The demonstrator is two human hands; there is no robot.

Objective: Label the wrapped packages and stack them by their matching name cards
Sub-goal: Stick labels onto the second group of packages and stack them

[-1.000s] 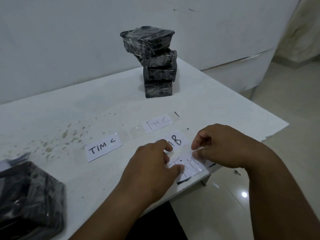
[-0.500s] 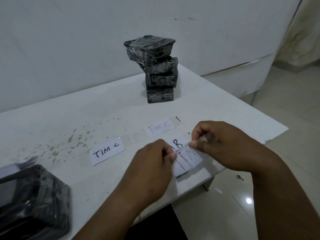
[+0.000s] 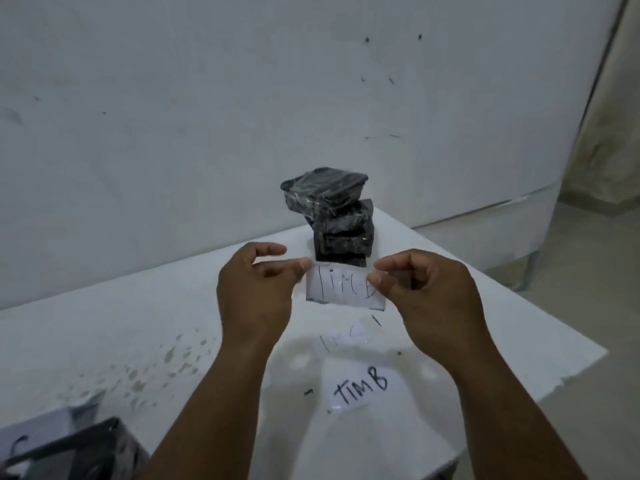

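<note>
I hold a white paper label (image 3: 341, 287) reading "TIM B" up in the air in front of me. My left hand (image 3: 258, 289) pinches its left edge and my right hand (image 3: 424, 289) pinches its right edge. Behind it, a stack of several black wrapped packages (image 3: 337, 220) stands at the far side of the white table (image 3: 138, 323). A second "TIM B" card (image 3: 362, 388) lies flat on the table below my hands. A blurred "TIM C" card (image 3: 343, 337) lies just beyond it.
A dark wrapped package (image 3: 74, 452) sits at the near left corner, partly cut off. Brown stains (image 3: 156, 368) speckle the table's left half. The table's right edge (image 3: 571, 372) drops to a tiled floor. A white wall stands close behind.
Both hands have lifted the "TIM B" label off the table's near edge and raised it into the air. The view has tilted up towards the wall.
</note>
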